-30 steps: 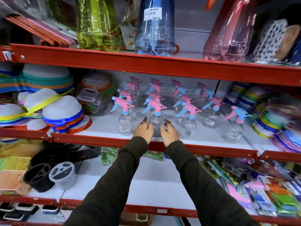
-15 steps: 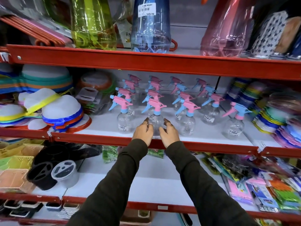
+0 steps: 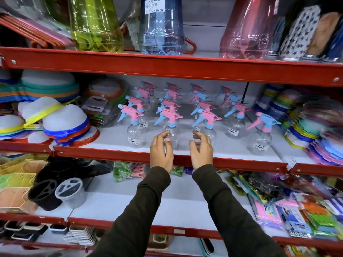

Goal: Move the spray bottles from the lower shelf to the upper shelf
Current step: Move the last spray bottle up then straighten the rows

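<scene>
Several small clear spray bottles with pink and blue trigger heads stand in rows on the white middle shelf [image 3: 111, 143]. In the front row are one at the left [image 3: 135, 135], one in the middle [image 3: 173, 127] and one to its right [image 3: 211, 129]. My left hand [image 3: 161, 152] reaches over the red shelf lip, its curled fingertips at the left side of the middle bottle. My right hand [image 3: 201, 151] is curled and apart from it, in the gap between the middle bottle and its right neighbour. Neither hand grips a bottle. The upper shelf [image 3: 167, 66] runs above.
On the upper shelf stand big green [image 3: 96, 25], blue [image 3: 161, 30] and pink [image 3: 245, 34] bottles, with gaps between them. Stacked strainers [image 3: 63, 125] sit left of the spray bottles and stacked coloured plates [image 3: 315, 134] right. More goods fill the shelf below.
My two hands, close together around the middle front bottle before, have spread apart and their fingers have curled. The view has shifted slightly; the bottles have not moved.
</scene>
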Available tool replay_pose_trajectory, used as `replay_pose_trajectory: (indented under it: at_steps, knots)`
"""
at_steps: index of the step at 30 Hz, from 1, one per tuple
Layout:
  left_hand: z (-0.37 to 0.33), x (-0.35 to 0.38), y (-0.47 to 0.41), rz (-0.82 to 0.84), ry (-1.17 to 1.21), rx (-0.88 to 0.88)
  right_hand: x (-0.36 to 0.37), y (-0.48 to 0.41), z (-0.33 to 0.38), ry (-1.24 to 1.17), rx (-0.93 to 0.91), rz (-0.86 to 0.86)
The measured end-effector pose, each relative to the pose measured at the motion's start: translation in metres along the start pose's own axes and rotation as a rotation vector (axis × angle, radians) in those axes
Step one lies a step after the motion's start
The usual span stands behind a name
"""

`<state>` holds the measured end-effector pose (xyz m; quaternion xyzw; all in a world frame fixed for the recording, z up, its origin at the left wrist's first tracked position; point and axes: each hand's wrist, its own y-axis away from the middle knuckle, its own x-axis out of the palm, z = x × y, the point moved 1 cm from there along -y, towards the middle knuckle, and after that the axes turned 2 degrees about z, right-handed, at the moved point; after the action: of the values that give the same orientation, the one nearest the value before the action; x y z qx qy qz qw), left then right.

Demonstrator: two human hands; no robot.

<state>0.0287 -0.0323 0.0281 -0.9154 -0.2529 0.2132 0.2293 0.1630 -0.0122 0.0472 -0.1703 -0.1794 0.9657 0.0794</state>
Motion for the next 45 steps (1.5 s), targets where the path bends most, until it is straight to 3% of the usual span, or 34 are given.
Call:
replay_pose_trajectory:
  at_steps: [4,7,16,33,36,41,45]
  knots:
    - [-0.019,0.03,0.011,0.102,0.04,0.004,-0.028,-0.001,-0.014,-0.025,-0.013,-0.116]
    - [-0.034,0.052,0.011,0.257,0.0,-0.086,-0.047,-0.009,-0.027,-0.025,0.043,-0.122]
    - [-0.06,0.092,-0.008,0.522,-0.063,-0.335,-0.069,-0.044,-0.044,0.112,0.211,0.213]
    - [-0.062,0.097,0.005,0.438,-0.08,-0.334,-0.083,-0.035,-0.045,0.107,0.139,0.272]
    - [-0.062,0.098,0.011,0.353,-0.041,-0.29,-0.091,-0.03,-0.044,0.055,0.106,0.179]
    - [-0.065,0.1,0.034,0.049,0.089,-0.115,-0.119,-0.026,-0.051,-0.004,0.04,0.0]
    - [-0.072,0.121,0.05,0.065,0.177,0.014,-0.15,-0.024,-0.061,-0.008,0.037,-0.121]
